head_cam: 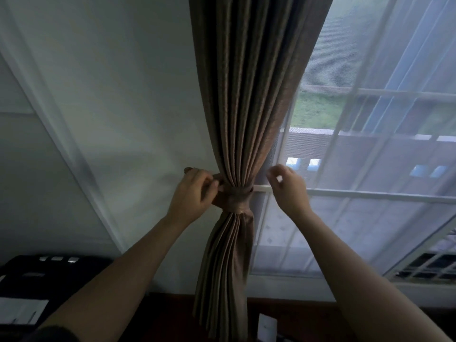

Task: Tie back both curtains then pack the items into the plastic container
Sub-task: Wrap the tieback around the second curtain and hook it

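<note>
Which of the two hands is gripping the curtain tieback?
The left hand grips the tieback; the right hand hovers beside the curtain, touching nothing.

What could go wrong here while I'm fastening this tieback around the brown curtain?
1. Only the left hand grips the tieback; the right hand is off it, so the band may loosen and the curtain spread before it is fastened.
2. The sheer curtain hangs right beside the bundle and could get caught under the band.
</note>
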`<state>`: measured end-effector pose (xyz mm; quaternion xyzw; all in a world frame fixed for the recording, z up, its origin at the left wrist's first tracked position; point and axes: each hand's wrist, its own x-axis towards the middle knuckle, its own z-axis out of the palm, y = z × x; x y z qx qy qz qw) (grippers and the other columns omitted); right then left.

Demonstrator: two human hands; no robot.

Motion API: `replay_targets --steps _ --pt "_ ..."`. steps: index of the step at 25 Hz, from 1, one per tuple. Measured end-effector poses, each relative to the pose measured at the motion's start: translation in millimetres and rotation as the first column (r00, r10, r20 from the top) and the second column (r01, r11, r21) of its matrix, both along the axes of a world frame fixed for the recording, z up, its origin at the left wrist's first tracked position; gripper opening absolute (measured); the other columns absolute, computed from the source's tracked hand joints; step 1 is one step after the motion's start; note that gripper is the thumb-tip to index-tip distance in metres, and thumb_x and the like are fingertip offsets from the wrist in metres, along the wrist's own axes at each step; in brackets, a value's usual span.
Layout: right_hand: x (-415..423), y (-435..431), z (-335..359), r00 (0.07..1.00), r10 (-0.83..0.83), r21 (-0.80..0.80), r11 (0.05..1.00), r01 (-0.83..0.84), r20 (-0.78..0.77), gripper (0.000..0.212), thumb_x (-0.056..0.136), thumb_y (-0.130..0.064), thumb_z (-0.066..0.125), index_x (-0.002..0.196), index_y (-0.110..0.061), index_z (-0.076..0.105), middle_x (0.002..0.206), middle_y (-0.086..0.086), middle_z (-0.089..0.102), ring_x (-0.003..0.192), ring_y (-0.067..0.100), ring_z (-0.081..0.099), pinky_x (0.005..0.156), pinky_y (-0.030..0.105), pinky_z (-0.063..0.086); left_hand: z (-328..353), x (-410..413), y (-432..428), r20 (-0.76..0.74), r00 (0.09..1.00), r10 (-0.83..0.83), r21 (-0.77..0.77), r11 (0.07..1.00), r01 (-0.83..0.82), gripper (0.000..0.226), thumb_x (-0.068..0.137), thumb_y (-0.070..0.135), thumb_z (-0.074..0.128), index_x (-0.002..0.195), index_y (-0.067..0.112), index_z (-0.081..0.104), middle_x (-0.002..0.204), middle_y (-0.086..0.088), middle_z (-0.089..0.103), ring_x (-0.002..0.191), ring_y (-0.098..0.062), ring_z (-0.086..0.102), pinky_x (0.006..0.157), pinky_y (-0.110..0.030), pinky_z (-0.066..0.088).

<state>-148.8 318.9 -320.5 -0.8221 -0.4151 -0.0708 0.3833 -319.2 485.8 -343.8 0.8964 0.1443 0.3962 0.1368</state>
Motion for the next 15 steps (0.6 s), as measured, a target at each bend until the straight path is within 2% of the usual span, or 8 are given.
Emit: replay_targets --steps 2,3,4,5,7,10,13,15 --pt "-6.8 -15.0 -33.6 0.992 -0.062 -0.051 0.997 0.056 -0.115 0.016 0.091 -0.009 0.052 0.101 -0.007 0.065 0.096 0.012 0.07 0.083 0.027 0.067 0.073 0.034 0.049 -23.7 -9.3 -9.4 0.013 0.999 -0.032 -0.3 0.953 0.034 0.037 0.085 0.035 0.044 0.088 0.004 0.064 0.076 -0.002 0.061 0.064 -0.014 0.056 0.061 -0.018 0.041" --pt "-17.6 -20.2 -52.3 0.98 -0.048 -0.134 0.991 0.022 -0.193 0.025 0.089 -0.001 0.049 0.108 -0.007 0.063 0.102 0.013 0.07 0.09 0.027 0.068 0.079 0.035 0.051 -39.6 -10.5 -11.9 -0.102 0.994 -0.05 -0.436 0.9 0.001 0.036 0.086 0.033 0.046 0.101 0.005 0.065 0.088 -0.007 0.067 0.075 -0.018 0.062 0.067 -0.023 0.046" --pt "-30.4 -23.4 -70.2 0.96 -0.008 -0.203 0.978 -0.051 -0.28 0.038 0.086 0.005 0.045 0.119 -0.007 0.058 0.112 0.013 0.067 0.1 0.027 0.066 0.085 0.035 0.05 -53.5 -9.9 -13.8 -0.268 0.958 -0.106 -0.562 0.825 -0.066 0.04 0.088 0.028 0.05 0.122 0.008 0.057 0.114 -0.011 0.065 0.099 -0.02 0.063 0.081 -0.026 0.048" --pt "-40.9 -24.1 -83.0 0.933 0.041 -0.242 0.961 -0.135 -0.357 0.049 0.084 0.007 0.043 0.131 -0.008 0.048 0.122 0.013 0.061 0.11 0.027 0.061 0.09 0.033 0.048 -61.9 -7.6 -15.8 -0.418 0.886 -0.201 -0.649 0.748 -0.136 0.055 0.09 0.023 0.053 0.141 0.011 0.039 0.137 -0.011 0.051 0.121 -0.022 0.052 0.096 -0.027 0.043" --pt "-50.0 -18.6 -95.2 0.886 0.134 -0.253 0.93 -0.267 -0.443 0.063 0.086 0.002 0.046 0.145 -0.011 0.026 0.137 0.011 0.048 0.123 0.028 0.049 0.098 0.034 0.043 -72.4 1.3 -17.0 -0.556 0.753 -0.352 -0.661 0.737 -0.144 0.079 0.089 0.022 0.058 0.151 0.015 0.01 0.15 -0.007 0.035 0.135 -0.022 0.038 0.105 -0.024 0.034" --pt "-39.1 -1.5 -102.6 0.906 0.116 -0.292 0.923 -0.25 -0.408 0.069 0.09 -0.012 0.051 0.149 -0.011 0.014 0.14 0.013 0.045 0.123 0.03 0.048 0.097 0.036 0.042 -76.9 14.6 -28.2 -0.59 0.726 -0.353 -0.594 0.799 -0.095 0.081 0.087 0.032 0.062 0.149 0.012 0.014 0.136 -0.013 0.053 0.121 -0.026 0.052 0.089 -0.023 0.044" --pt "-29.9 14.2 -104.6 0.926 0.121 -0.371 0.891 -0.26 -0.359 0.06 0.087 -0.016 0.057 0.141 -0.009 0.031 0.128 0.016 0.053 0.113 0.033 0.053 0.092 0.039 0.045 -83.1 21.6 -36.3 -0.583 0.754 -0.303 -0.592 0.794 -0.138 0.076 0.083 0.039 0.066 0.141 0.009 0.028 0.121 -0.013 0.061 0.109 -0.027 0.06 0.076 -0.024 0.043" --pt "-25.7 21.7 -103.6 0.953 0.124 -0.383 0.895 -0.228 -0.276 0.045 0.085 -0.015 0.059 0.127 -0.004 0.046 0.119 0.018 0.054 0.106 0.036 0.054 0.086 0.037 0.043 -89.8 24.7 -37.5 -0.597 0.778 -0.195 -0.493 0.854 -0.164 0.061 0.088 0.037 0.06 0.133 0.004 0.037 0.11 -0.017 0.064 0.099 -0.031 0.063 0.073 -0.028 0.047"
